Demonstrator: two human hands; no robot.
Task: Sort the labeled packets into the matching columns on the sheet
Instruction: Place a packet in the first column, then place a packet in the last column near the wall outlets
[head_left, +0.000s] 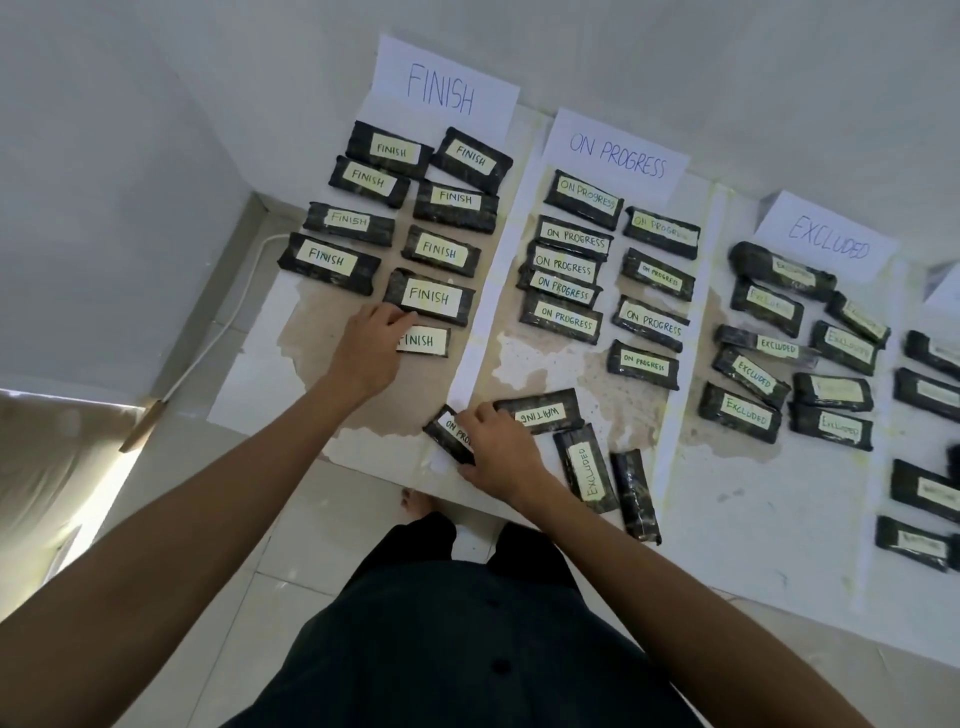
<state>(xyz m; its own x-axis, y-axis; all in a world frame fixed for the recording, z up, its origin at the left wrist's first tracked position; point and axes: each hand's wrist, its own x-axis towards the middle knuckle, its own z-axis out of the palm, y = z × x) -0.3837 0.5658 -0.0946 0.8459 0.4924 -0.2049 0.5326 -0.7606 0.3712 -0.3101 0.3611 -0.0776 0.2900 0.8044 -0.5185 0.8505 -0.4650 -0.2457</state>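
Note:
A stained paper sheet (561, 379) lies on the floor, split into columns headed FINISH (441, 93), ON PROGRESS (615, 156) and EXCLUDED (828, 241). Dark packets with pale labels fill each column. My left hand (371, 343) rests on a FINISH packet (423, 341) at the bottom of the FINISH column, fingers curled over its left end. My right hand (498, 449) grips an ON PROGRESS packet (449, 431) near the sheet's front edge. Beside it lie a WAITING packet (540, 413), an EXCLUDED packet (586, 467) and a packet (635, 496) with no label showing.
More packets (927, 384) lie in a fourth column at the far right, its heading cut off. A white wall (156, 156) rises at the left, with a white cable (223, 322) along the floor. My bare foot (415, 506) stands at the sheet's near edge.

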